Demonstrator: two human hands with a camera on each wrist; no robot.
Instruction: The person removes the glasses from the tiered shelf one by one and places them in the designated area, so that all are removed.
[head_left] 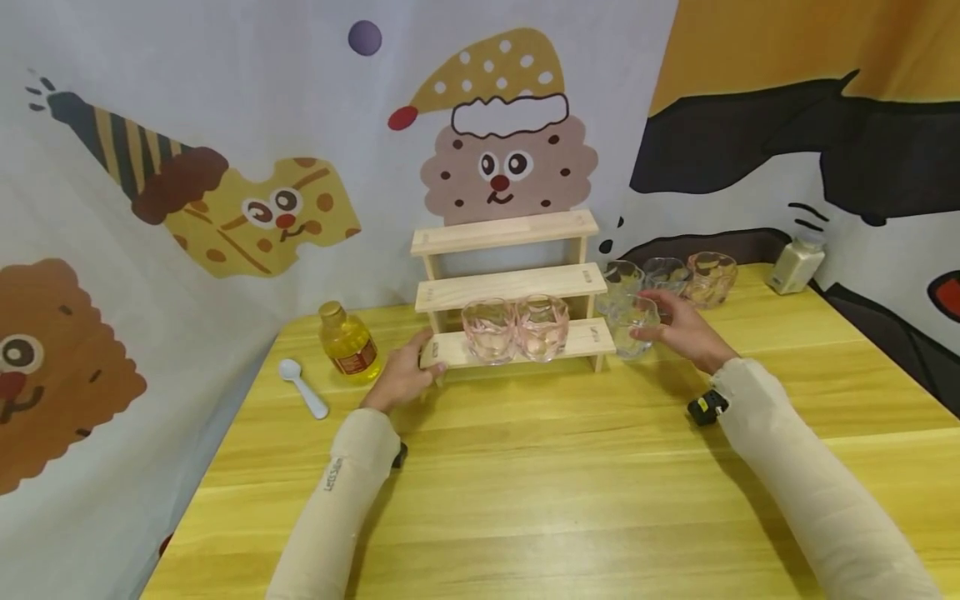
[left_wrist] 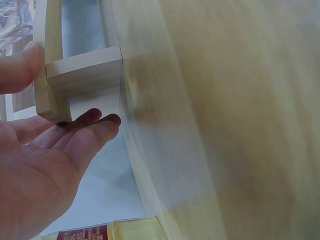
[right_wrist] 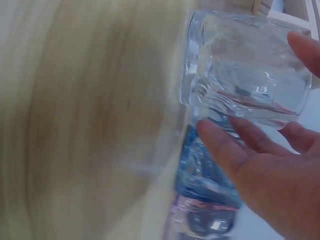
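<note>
A three-tier wooden stand (head_left: 517, 287) bears two pink glasses (head_left: 490, 332) side by side on its lowest tier. My left hand (head_left: 403, 372) grips that tier's left end, its thumb on the board and its fingers beside the end support in the left wrist view. At the stand's right end, my right hand (head_left: 684, 332) holds a clear glass (right_wrist: 245, 65) between thumb and fingers, low over the table. Behind this glass are another clear glass (head_left: 621, 275), a bluish glass (head_left: 666, 275) and a pink glass (head_left: 711, 279), grouped on the table.
Left of the stand, a bottle of yellow liquid (head_left: 348, 343) stands near a white spoon (head_left: 303, 389) on the wood-grain table (head_left: 540, 492). A small jar (head_left: 798, 263) is at the back right corner. A printed cloth (head_left: 300, 75) hangs behind the table.
</note>
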